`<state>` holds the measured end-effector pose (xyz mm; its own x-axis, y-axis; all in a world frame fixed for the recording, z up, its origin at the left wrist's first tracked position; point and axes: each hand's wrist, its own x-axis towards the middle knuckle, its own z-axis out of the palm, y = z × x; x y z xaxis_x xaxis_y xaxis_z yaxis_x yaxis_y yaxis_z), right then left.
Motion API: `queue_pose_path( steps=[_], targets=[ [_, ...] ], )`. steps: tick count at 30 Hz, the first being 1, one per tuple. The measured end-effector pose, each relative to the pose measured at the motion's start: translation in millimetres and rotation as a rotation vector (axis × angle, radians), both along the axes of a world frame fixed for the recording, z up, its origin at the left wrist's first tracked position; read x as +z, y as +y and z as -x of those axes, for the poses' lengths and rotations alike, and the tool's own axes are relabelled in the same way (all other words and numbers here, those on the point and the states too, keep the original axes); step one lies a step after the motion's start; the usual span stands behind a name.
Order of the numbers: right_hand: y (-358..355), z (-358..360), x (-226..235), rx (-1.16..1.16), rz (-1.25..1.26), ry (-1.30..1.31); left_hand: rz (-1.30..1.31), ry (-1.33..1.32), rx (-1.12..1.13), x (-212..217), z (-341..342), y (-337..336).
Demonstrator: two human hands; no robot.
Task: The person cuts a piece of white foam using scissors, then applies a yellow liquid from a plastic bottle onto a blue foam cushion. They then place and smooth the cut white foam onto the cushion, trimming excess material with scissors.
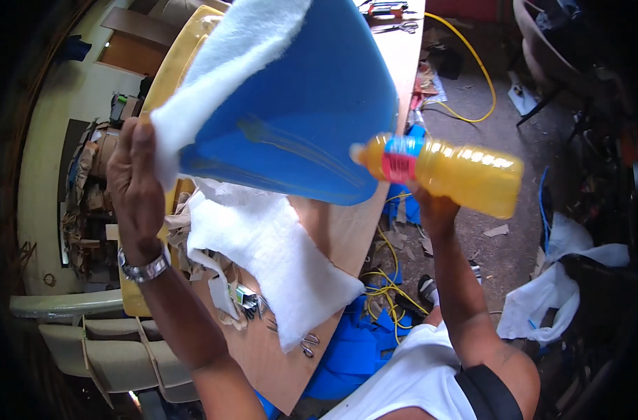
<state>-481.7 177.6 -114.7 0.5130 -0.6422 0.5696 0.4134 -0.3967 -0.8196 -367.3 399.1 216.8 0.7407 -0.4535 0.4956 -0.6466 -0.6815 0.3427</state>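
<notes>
My left hand (138,168), a metal watch on its wrist, grips the left edge of a white sheet of wadding (214,87) with its fingers together. That wadding is folded back over a large blue foam panel (312,91), held up above the table. Yellowish wet-looking streaks run across the lower part of the blue foam. My right hand (436,206) is closed round a clear plastic bottle (466,175) of yellow liquid with a blue and red label. The bottle lies on its side in the air, its narrow pale tip pointing at the foam's lower right edge.
Below, another white wadding piece (263,245) lies on the wooden table (263,378), with scissors (310,345) beside it. More scissors (399,28) lie at the far end. A yellow hose (487,70), blue foam scraps (357,343) and white wadding (543,308) litter the floor. Beige seats (123,360) stand left.
</notes>
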Motion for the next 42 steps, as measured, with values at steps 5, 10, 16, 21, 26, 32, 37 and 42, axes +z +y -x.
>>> queue_pose_path(
  steps=[5, 10, 16, 21, 26, 32, 37, 42],
  targets=[
    [-38, -25, 121, -0.238, 0.635, -0.24, 0.092, 0.177, -0.029, 7, -2, -1],
    [-24, -41, 83, -0.22, 0.386, -0.221, 0.064, 0.264, -0.006, 11, -8, 12],
    [2, -30, -59, 0.19, -0.604, 0.011, 0.065, 0.165, -0.004, 6, -8, 13],
    [-37, -51, -2, 0.151, -0.449, -0.361, 0.12, 0.109, -0.002, 0, -1, 4],
    [-84, -99, 97, -0.39, 0.615, -0.164, 0.232, 0.234, 0.027, -2, -2, 9],
    [-72, -90, 16, 0.125, 0.054, -0.1, 0.311, 0.151, 0.184, -4, 7, 27],
    [-104, -74, -33, 0.444, -0.421, -0.052, 0.303, 0.346, 0.091, 4, 20, 27],
    [-152, -137, 53, -0.028, 0.419, -0.008, 0.371, 0.368, 0.206, 4, 27, 17]
  ],
)
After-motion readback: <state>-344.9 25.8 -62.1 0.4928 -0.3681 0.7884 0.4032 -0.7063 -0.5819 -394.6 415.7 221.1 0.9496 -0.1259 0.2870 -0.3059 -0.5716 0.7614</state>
